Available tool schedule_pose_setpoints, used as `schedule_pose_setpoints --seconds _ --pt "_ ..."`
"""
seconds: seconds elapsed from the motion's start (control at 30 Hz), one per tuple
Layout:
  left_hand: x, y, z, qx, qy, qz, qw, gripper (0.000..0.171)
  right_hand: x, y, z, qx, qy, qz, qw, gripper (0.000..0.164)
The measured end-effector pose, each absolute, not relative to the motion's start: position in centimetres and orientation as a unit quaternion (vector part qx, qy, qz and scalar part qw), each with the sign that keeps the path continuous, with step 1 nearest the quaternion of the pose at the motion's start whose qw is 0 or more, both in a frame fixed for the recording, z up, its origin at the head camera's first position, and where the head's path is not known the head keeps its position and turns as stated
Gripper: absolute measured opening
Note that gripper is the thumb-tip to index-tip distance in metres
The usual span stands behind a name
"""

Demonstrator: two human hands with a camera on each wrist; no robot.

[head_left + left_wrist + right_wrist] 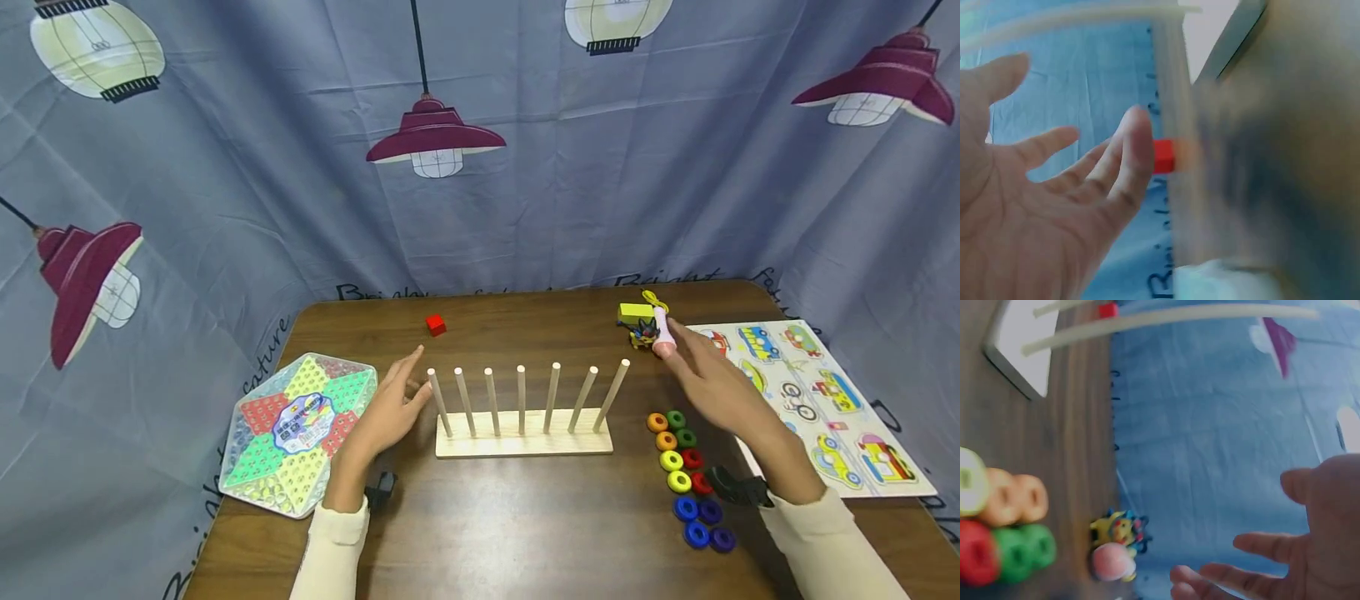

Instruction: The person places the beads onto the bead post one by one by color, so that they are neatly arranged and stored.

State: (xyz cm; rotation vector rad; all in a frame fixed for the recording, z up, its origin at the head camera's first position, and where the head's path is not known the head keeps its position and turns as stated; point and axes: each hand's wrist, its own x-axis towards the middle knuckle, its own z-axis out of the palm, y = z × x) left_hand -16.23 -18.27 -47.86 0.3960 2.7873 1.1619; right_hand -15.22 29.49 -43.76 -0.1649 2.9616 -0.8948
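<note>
A wooden peg rack [525, 446] with a row of upright dowels stands mid-table. My left hand [390, 412] is just left of its end dowel, fingers spread and holding nothing; whether a fingertip touches the dowel I cannot tell. Over the right side hovers my right hand [712, 387], its fingers loose around nothing in the right wrist view. Beyond its fingertips lie a pink-handled toy with a yellow cord [662, 325] and a small yellow-and-dark figure [643, 333]. Coloured rings, among them a yellow ring [671, 461] and a blue ring [696, 534], lie in two columns nearer me.
A hexagonal Chinese checkers board [303, 429] lies at the left, a vehicle picture puzzle board [817, 400] at the right. A red cube [436, 325] and a yellow-green block [635, 313] sit toward the back edge. A blue-grey curtain [525, 225] hangs behind the table.
</note>
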Motion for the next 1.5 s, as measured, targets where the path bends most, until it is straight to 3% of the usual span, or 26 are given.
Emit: schedule_pose_setpoints --seconds 0.2,0.4,0.73,0.87,0.97,1.3,1.4,1.5 --pt "-13.4 -19.0 -49.7 0.134 0.849 0.494 0.131 0.061 -9.1 32.7 -45.4 0.011 0.919 -0.395 0.001 0.059" --pt "-12.8 -19.9 -51.7 0.112 0.832 0.522 0.154 0.065 -3.8 32.7 -49.5 0.061 0.868 -0.493 0.000 0.052" --pt "-12.8 -19.7 -51.9 0.106 0.829 0.525 0.160 0.065 1.3 31.5 -51.4 0.206 0.825 -0.496 0.176 0.068" --pt "-12.4 -19.3 -50.2 0.111 0.826 0.529 0.160 0.064 2.0 31.0 -51.9 0.237 0.774 -0.551 0.202 0.072" --pt "-12.2 -19.0 -49.2 0.113 0.822 0.532 0.168 0.063 2.2 30.6 -52.7 0.250 0.751 -0.578 0.200 0.073" --pt "-12.9 -19.2 -53.0 0.109 0.821 0.533 0.173 0.065 3.0 30.9 -53.7 0.281 0.744 -0.587 0.155 0.071" --pt "-12.8 -19.1 -53.2 0.110 0.822 0.531 0.173 0.065 2.7 31.6 -52.6 0.266 0.773 -0.563 0.120 0.068" --pt "-12.6 -19.0 -53.2 0.112 0.823 0.529 0.173 0.064 1.6 32.3 -50.2 0.226 0.812 -0.535 0.065 0.054"
